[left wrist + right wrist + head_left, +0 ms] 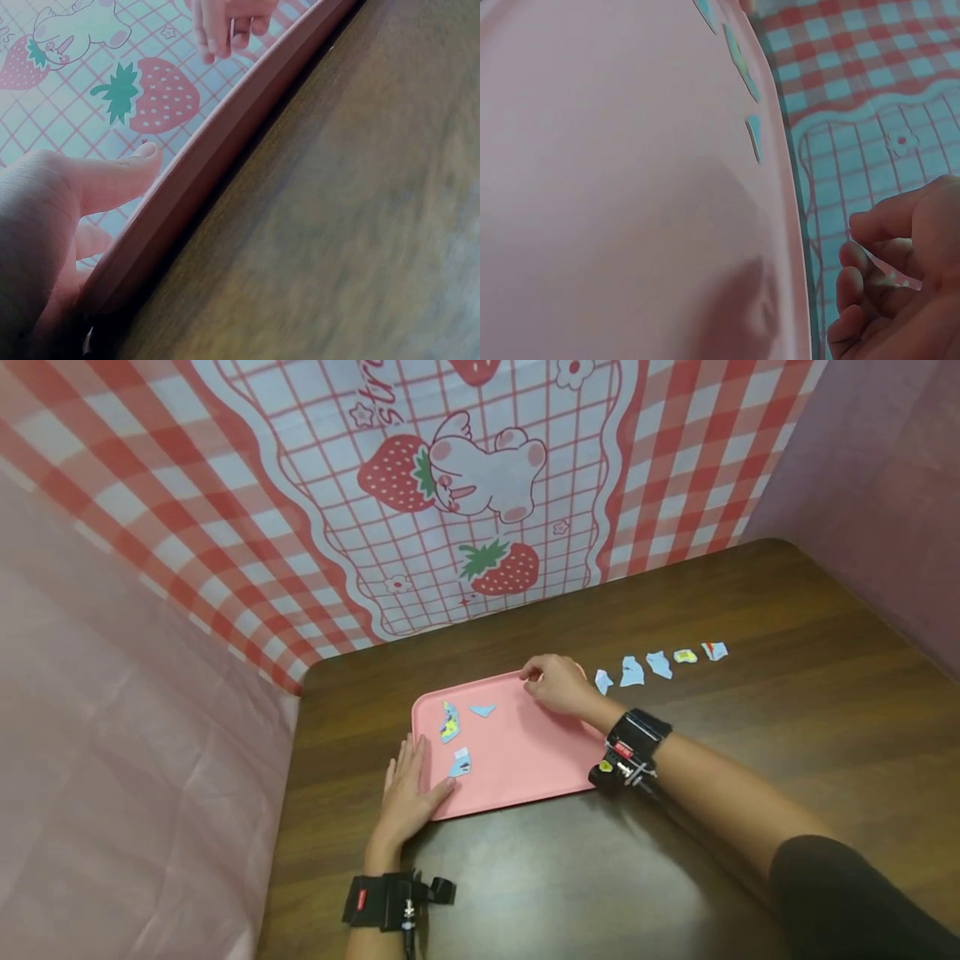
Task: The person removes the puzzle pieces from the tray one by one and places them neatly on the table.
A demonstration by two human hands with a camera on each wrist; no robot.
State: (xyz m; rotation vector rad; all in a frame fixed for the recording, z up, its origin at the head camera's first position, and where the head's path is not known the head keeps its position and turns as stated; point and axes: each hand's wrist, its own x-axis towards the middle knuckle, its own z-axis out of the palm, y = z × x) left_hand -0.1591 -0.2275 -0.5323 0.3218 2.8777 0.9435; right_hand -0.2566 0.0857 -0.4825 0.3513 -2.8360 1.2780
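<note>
A pink tray [517, 768] lies on the table. My left hand [405, 793] rests along its left edge with fairly straight fingers, thumb by the near left corner; in the left wrist view the thumb [120, 180] touches the rim. Inside lie a blue-and-yellow torn paper piece [450, 724], a light blue piece [482, 711] and a blue-and-white piece [461, 763]. Above the tray's far right part hovers my right hand [558, 685], fingers loosely bent. No paper shows between its fingertips in the right wrist view.
Right of the tray, several paper pieces form a row on the wooden table [750, 735], among them a blue piece [632, 671] and a yellow piece [685, 656]. Another yellow bit [605, 766] shows by the right wrist strap. A strawberry-print cloth [480, 552] hangs behind.
</note>
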